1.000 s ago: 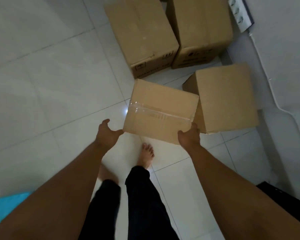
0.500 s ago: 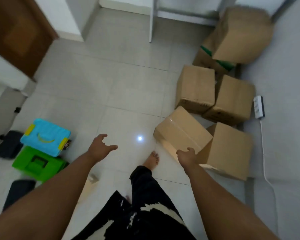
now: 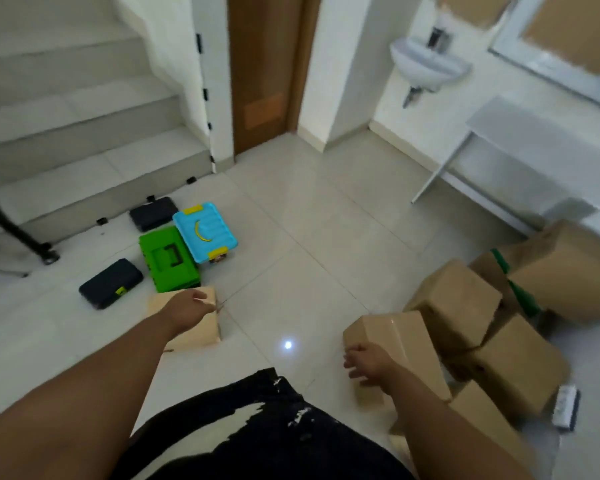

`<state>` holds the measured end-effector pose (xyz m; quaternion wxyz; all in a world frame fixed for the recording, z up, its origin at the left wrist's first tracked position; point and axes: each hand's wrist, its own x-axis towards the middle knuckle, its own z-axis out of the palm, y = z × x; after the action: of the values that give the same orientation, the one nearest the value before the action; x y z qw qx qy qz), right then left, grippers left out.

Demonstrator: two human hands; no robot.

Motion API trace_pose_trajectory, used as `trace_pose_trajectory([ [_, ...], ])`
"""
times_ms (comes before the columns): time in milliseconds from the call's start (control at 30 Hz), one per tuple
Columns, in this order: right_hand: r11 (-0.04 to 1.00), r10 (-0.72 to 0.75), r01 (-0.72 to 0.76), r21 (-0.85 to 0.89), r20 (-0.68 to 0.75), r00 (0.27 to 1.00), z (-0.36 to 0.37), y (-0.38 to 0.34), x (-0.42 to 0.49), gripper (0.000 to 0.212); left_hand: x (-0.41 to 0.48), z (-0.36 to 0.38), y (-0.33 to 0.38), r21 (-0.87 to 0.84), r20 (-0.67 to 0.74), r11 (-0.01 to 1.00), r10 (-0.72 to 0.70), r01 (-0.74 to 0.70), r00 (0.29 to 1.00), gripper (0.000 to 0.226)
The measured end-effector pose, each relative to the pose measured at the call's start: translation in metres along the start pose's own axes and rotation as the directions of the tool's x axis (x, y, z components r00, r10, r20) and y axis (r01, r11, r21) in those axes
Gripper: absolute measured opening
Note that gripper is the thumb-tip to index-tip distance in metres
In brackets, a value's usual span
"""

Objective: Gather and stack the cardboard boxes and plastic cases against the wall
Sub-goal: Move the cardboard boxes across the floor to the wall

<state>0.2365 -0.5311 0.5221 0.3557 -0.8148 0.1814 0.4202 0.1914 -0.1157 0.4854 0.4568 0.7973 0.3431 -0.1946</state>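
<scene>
Right hand (image 3: 369, 363) released taped box (image 3: 395, 344), left hand (image 3: 187, 308) outstretched

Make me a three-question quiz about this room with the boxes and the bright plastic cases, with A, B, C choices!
1. Where is the light blue plastic case with yellow clips?
A. by the stairs
B. in the sink
C. on the cardboard pile

2. What colour is the plastic toolbox with a dark handle?
A. red
B. green
C. white

3. The right hand is:
A. in a pocket
B. holding a cup
C. open at a taped cardboard box

Answers: 1 A, it lies near the bottom step; 2 B, plainly green; 3 C, fingers spread at the box.
</scene>
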Motion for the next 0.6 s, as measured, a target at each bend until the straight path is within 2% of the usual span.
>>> trace_pose_trajectory([
  [100, 0.994, -0.09, 0.086, -0.06, -0.073, 0.993, -0.007, -0.016, -0.001, 0.016, -0.034, -0.017, -0.015, -0.127, -0.095, 0.992, -0.024, 0.012, 0.995, 0.038],
  [233, 0.983, -0.18, 0.176, -0.042, -0.104, 0.978, 0.007, -0.027, 0.009, 0.019, -0.079, -0.018, -0.049, -0.216, -0.225, 0.976, -0.039, -0.011, 0.974, 0.036],
  [367, 0.974, -0.224, 0.222, -0.037, -0.105, 0.969, 0.042, -0.033, 0.022, 0.025, -0.115, -0.02, -0.096, -0.231, -0.251, 0.973, -0.072, 0.012, 0.965, 0.036],
  [600, 0.965, -0.251, 0.249, -0.084, -0.025, 0.968, 0.13, -0.056, 0.004, 0.032, -0.137, -0.06, -0.165, -0.309, -0.25, 0.944, -0.199, 0.117, 0.948, 0.04],
])
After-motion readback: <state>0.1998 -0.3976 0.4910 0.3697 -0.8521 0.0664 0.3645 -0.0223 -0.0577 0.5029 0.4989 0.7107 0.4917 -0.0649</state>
